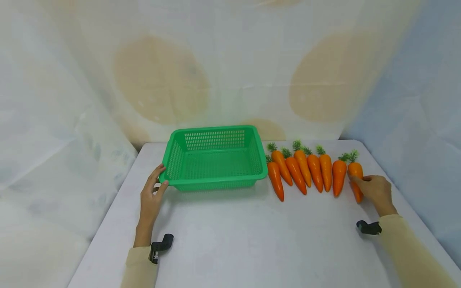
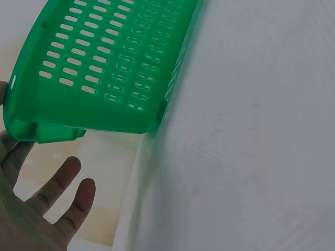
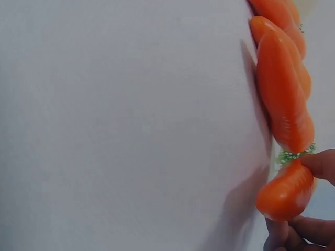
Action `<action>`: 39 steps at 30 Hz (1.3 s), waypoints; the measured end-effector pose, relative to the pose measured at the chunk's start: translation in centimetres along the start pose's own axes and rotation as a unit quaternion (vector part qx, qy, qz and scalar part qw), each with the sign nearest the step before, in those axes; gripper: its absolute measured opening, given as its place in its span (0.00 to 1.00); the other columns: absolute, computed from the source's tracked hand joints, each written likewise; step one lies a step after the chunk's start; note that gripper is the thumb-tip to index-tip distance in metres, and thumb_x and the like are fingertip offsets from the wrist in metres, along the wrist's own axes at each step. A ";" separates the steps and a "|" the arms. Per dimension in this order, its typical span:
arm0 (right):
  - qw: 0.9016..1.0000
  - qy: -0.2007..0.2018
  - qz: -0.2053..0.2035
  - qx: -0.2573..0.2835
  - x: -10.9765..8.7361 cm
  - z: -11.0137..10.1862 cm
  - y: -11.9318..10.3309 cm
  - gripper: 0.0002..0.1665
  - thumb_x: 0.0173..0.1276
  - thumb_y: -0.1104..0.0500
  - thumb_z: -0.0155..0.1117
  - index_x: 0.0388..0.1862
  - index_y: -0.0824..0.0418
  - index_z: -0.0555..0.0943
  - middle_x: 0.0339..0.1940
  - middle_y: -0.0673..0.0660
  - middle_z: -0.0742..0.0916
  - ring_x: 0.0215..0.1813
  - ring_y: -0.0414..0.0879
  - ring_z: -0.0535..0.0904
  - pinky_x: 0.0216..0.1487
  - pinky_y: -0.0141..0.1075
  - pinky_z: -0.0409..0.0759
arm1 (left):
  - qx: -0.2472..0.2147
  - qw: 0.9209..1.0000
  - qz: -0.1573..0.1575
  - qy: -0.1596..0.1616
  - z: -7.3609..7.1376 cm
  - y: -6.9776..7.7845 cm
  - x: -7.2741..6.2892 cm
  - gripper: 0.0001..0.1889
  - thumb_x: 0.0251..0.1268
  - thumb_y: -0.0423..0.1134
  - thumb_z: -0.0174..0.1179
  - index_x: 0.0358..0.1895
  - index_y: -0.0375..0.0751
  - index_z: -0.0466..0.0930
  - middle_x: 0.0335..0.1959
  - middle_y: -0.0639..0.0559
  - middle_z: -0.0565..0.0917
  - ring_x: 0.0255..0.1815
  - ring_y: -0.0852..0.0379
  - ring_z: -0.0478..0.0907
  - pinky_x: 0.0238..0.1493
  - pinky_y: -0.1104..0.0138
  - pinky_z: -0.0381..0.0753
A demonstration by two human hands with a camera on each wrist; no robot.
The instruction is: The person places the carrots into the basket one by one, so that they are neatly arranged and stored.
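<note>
A green plastic basket [image 1: 216, 181] with slotted sides stands at the back of the table. My left hand [image 1: 151, 198] grips its front left corner by the rim, and in the left wrist view two other fingers [image 2: 60, 183] stick out beside the basket's wall. On the right, my right hand [image 1: 377, 193] pinches the rightmost orange carrot [image 1: 355, 170], which has a frilly green top. In the right wrist view, thumb and fingers lie on both sides of that carrot [image 3: 285, 194], its tip pointing at the camera.
Several more carrots [image 1: 315, 172] lie in a row between the basket and my right hand, tops to the back. The white table [image 1: 252, 240] ends at a pale cloth [image 1: 248, 80] with tan spots; pale cloth also hangs at both sides.
</note>
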State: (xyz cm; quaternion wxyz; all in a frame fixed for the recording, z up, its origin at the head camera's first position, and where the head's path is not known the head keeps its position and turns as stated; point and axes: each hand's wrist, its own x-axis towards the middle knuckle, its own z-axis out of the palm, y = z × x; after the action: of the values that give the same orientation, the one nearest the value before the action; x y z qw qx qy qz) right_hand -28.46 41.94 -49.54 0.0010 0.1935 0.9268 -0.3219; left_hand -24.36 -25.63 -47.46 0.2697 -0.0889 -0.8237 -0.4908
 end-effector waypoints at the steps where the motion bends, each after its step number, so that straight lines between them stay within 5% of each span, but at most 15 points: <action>1: 1.000 0.002 0.000 0.001 -0.1 -0.1 -0.1 0.50 0.71 0.34 0.54 0.59 0.83 0.72 0.55 0.79 0.78 0.50 0.68 0.76 0.44 0.54 0.79 | -0.002 1.000 0.001 0.000 0.0 0.0 0.1 0.23 0.73 0.29 0.56 0.69 0.33 0.71 0.72 0.40 0.69 0.49 0.56 0.72 0.41 0.70 0.72; 14: 0.999 0.015 0.020 0.027 -1.3 -1.1 -0.9 0.50 0.72 0.34 0.54 0.63 0.82 0.69 0.59 0.79 0.76 0.52 0.69 0.75 0.46 0.56 0.79 | 0.002 1.000 0.005 -0.009 0.0 -0.1 0.5 0.23 0.73 0.30 0.55 0.70 0.33 0.70 0.72 0.38 0.68 0.47 0.56 0.71 0.38 0.70 0.71; 23: 0.999 0.029 -0.009 0.018 -2.4 -1.6 -1.7 0.50 0.73 0.34 0.52 0.62 0.83 0.70 0.58 0.80 0.76 0.52 0.70 0.74 0.45 0.58 0.78 | 0.019 1.000 0.008 -0.004 0.5 -3.4 0.9 0.25 0.73 0.31 0.57 0.72 0.42 0.70 0.74 0.50 0.68 0.45 0.57 0.72 0.38 0.73 0.70; 39: 0.999 0.012 -0.030 0.022 -3.8 -2.2 -6.5 0.53 0.72 0.31 0.50 0.69 0.80 0.66 0.62 0.79 0.74 0.56 0.71 0.72 0.54 0.64 0.73 | 0.014 1.000 -0.015 -0.010 0.3 -4.0 0.2 0.26 0.75 0.36 0.56 0.74 0.51 0.68 0.75 0.60 0.65 0.46 0.56 0.74 0.40 0.70 0.72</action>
State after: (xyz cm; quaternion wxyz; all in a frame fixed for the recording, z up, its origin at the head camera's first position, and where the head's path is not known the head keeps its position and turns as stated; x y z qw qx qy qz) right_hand -27.02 37.19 -43.43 -0.0239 0.1689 0.9251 -0.3394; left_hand -26.25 -27.41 -50.49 0.2552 -0.0775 -0.8345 -0.4822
